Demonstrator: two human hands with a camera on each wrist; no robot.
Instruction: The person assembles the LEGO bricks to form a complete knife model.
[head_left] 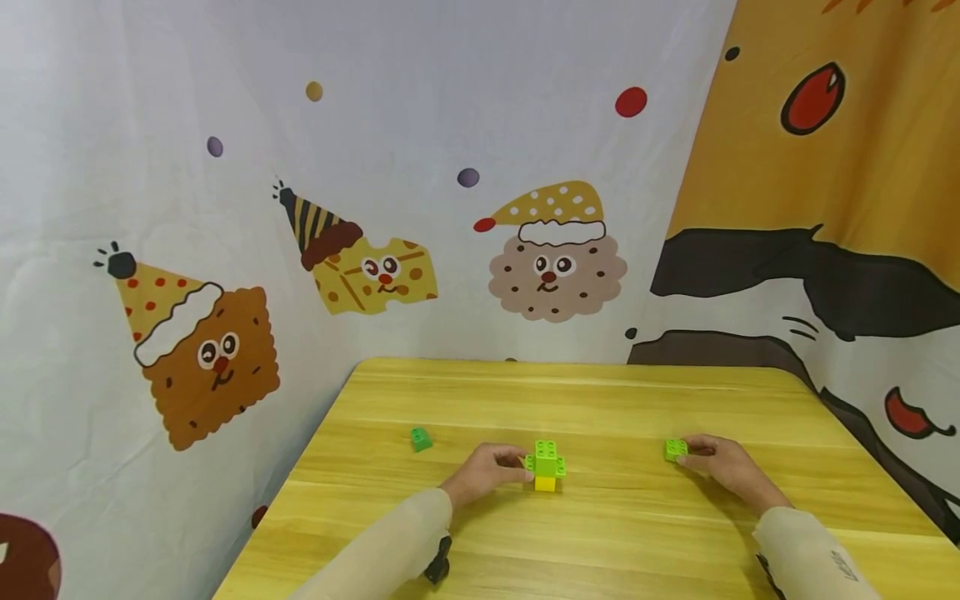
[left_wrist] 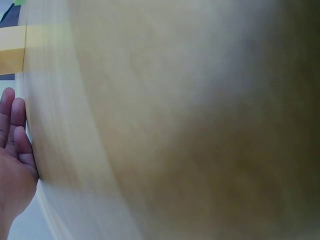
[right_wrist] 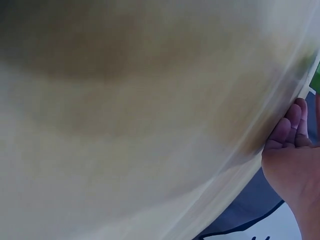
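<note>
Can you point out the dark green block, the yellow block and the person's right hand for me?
Dark green block [head_left: 422, 440], head view: around the middle of its visible surface.
Yellow block [head_left: 545, 484], head view: its front face.
Right hand [head_left: 726, 467], head view: the middle of the hand.

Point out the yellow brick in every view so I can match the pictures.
Head: low, slightly right of center, the yellow brick sits beneath lime-green bricks.
Left wrist: at the left edge, upper part, cut off by the frame.
Right wrist: not in it.
Shared landmark: the wooden tabletop, seen in all three.
</note>
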